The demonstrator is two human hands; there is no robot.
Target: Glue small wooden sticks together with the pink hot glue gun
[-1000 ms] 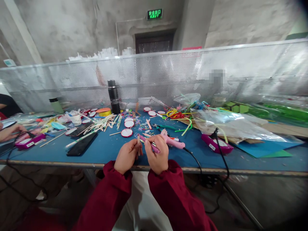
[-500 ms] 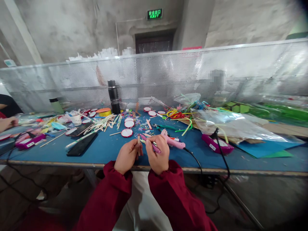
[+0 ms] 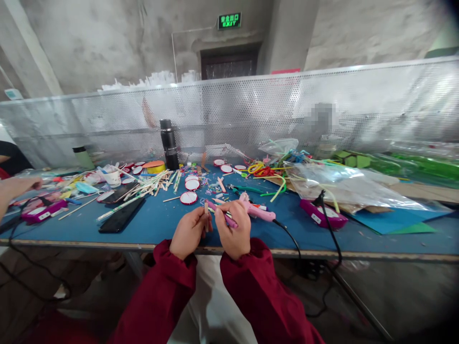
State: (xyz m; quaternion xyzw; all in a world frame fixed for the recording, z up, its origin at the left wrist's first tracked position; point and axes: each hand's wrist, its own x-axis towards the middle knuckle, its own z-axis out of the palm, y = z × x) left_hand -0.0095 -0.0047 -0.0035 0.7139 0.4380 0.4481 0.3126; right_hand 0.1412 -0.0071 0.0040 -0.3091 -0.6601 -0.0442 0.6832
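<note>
1. Two hands meet over the table's (image 3: 150,224) near edge; left hand (image 3: 188,232) pinches an upright wooden stick (image 3: 206,213); right hand (image 3: 234,230) grips a purple stick (image 3: 225,217).
2. Joining seems underway; steady alignment needed; pink glue gun (image 3: 255,209) lies just beyond.

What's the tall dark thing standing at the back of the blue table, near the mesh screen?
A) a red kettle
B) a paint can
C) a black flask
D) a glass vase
C: the black flask stands upright on the blue table, just before the mesh screen.
</note>
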